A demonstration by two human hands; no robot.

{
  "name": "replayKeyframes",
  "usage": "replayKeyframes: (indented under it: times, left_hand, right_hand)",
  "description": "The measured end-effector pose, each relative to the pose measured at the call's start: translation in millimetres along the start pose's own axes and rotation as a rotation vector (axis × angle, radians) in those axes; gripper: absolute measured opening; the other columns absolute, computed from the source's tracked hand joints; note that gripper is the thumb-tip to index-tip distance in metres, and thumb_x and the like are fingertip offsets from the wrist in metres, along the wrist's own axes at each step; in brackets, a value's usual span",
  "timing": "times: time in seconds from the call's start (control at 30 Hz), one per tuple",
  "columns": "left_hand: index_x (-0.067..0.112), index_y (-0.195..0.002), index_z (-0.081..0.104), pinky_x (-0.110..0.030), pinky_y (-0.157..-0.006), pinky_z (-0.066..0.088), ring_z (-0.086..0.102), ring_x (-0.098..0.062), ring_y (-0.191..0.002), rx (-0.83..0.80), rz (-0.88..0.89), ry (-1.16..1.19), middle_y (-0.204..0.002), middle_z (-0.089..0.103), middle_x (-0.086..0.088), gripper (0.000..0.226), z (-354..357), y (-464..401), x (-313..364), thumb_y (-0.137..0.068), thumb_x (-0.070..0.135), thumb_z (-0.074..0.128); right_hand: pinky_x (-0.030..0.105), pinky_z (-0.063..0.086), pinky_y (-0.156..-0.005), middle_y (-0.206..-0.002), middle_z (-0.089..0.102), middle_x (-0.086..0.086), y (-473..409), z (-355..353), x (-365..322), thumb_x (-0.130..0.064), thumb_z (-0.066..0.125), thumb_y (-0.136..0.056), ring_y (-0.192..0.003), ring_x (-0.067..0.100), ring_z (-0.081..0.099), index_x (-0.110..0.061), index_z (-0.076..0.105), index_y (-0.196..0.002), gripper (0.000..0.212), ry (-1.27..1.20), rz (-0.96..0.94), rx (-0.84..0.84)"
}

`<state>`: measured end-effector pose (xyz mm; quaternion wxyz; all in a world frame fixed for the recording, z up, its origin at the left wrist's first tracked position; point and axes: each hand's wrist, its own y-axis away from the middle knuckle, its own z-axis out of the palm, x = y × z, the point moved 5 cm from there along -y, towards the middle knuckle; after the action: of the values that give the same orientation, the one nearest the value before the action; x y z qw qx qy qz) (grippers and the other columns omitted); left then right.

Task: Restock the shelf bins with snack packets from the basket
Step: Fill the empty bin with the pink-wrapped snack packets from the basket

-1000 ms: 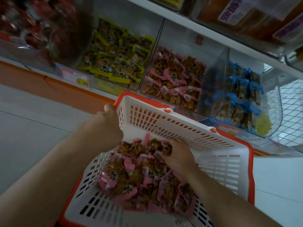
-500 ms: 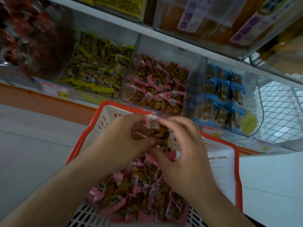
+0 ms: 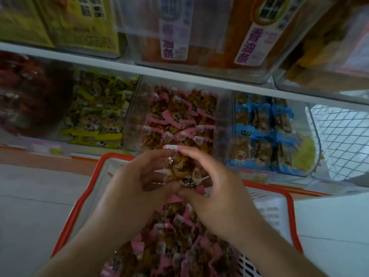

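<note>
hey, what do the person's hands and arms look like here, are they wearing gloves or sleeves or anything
Both are bare. The left hand and right hand have no gloves, and no rings, watch or bracelets show. Both forearms are uncovered as far as the frame's lower edge, so no sleeve is visible. Fingernails look short and unpainted, though the picture is slightly blurred.

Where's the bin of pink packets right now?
In the head view, the pink-packet bin sits centre on the lower shelf, between the yellow-packet bin and the blue-packet bin, directly behind both hands and the basket.
</note>
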<state>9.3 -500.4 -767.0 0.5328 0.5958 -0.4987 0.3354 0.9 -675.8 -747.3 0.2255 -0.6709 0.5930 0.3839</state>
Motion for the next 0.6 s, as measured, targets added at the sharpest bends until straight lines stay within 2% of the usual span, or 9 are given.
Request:
replayKeyframes:
  times: [0.07, 0.17, 0.2, 0.23, 0.33, 0.37, 0.47, 0.6]
  left_hand:
    - [0.046, -0.118, 0.07, -0.043, -0.089, 0.061, 0.074, -0.015, -0.09, 0.016, -0.002, -0.044, -0.111, 0.075, 0.009, 0.061, 0, -3, 2, -0.079, 0.001, 0.085]
    - [0.044, -0.116, 0.069, -0.026, -0.082, 0.061, 0.072, -0.008, -0.088, 0.067, 0.044, -0.134, -0.097, 0.075, 0.015, 0.058, -1, -16, 12, -0.079, 0.003, 0.086]
    - [0.044, -0.117, 0.068, -0.021, -0.08, 0.06, 0.07, -0.005, -0.088, 0.086, 0.069, -0.18, -0.095, 0.074, 0.016, 0.057, 1, -27, 17, -0.079, 0.006, 0.087]
    - [0.045, -0.119, 0.067, -0.02, -0.078, 0.059, 0.069, -0.002, -0.089, 0.098, 0.102, -0.237, -0.096, 0.073, 0.019, 0.055, 4, -40, 24, -0.08, 0.011, 0.087]
    - [0.05, -0.126, 0.061, -0.015, -0.076, 0.05, 0.064, 0.007, -0.093, 0.107, 0.205, -0.447, -0.1, 0.069, 0.026, 0.053, 19, -89, 40, -0.084, 0.03, 0.085]
    - [0.05, -0.129, 0.059, -0.012, -0.074, 0.047, 0.062, 0.008, -0.091, 0.097, 0.229, -0.518, -0.101, 0.068, 0.026, 0.053, 26, -107, 44, -0.086, 0.032, 0.083]
    - [0.045, -0.136, 0.055, -0.015, -0.073, 0.045, 0.062, -0.002, -0.086, 0.052, 0.277, -0.705, -0.11, 0.066, 0.018, 0.053, 44, -154, 49, -0.09, 0.031, 0.078]
    - [0.037, -0.135, 0.059, -0.014, -0.086, 0.041, 0.054, -0.005, -0.101, 0.025, 0.338, -0.83, -0.115, 0.062, 0.014, 0.05, 60, -193, 50, -0.09, 0.025, 0.078]
  right_hand:
    - [0.012, 0.039, -0.106, -0.147, 0.041, -0.038, 0, -14, 3, -0.041, 0.078, -0.095, -0.135, -0.015, 0.04, -0.059, 0.037, -0.152, 0.073, 0.048, 0.008, 0.002]
    - [0.006, 0.041, -0.091, -0.14, 0.042, -0.02, 2, -46, 22, -0.036, 0.072, -0.098, -0.121, -0.001, 0.049, -0.046, 0.04, -0.151, 0.063, 0.174, 0.1, 0.224]
    - [0.006, 0.04, -0.092, -0.14, 0.041, -0.015, 2, -54, 30, -0.033, 0.071, -0.098, -0.121, 0.003, 0.049, -0.039, 0.039, -0.153, 0.064, 0.227, 0.155, 0.276]
    - [0.01, 0.04, -0.097, -0.142, 0.038, -0.011, 3, -58, 36, -0.032, 0.07, -0.098, -0.126, 0.008, 0.048, -0.034, 0.035, -0.155, 0.067, 0.274, 0.2, 0.289]
    - [0.037, 0.049, -0.111, -0.148, 0.032, -0.005, 3, -52, 45, -0.031, 0.067, -0.098, -0.136, 0.019, 0.044, -0.027, 0.023, -0.16, 0.076, 0.338, 0.274, 0.171]
    - [0.04, 0.048, -0.112, -0.149, 0.03, -0.003, 4, -49, 46, -0.032, 0.065, -0.098, -0.137, 0.02, 0.042, -0.026, 0.019, -0.159, 0.077, 0.338, 0.287, 0.128]
    - [0.035, 0.041, -0.116, -0.149, 0.026, -0.001, 4, -46, 43, -0.034, 0.06, -0.101, -0.138, 0.021, 0.035, -0.024, 0.013, -0.154, 0.072, 0.375, 0.284, 0.058]
    - [0.034, 0.03, -0.122, -0.153, 0.018, -0.003, 4, -46, 45, -0.036, 0.057, -0.103, -0.144, 0.021, 0.026, -0.025, 0.002, -0.155, 0.077, 0.387, 0.272, 0.022]
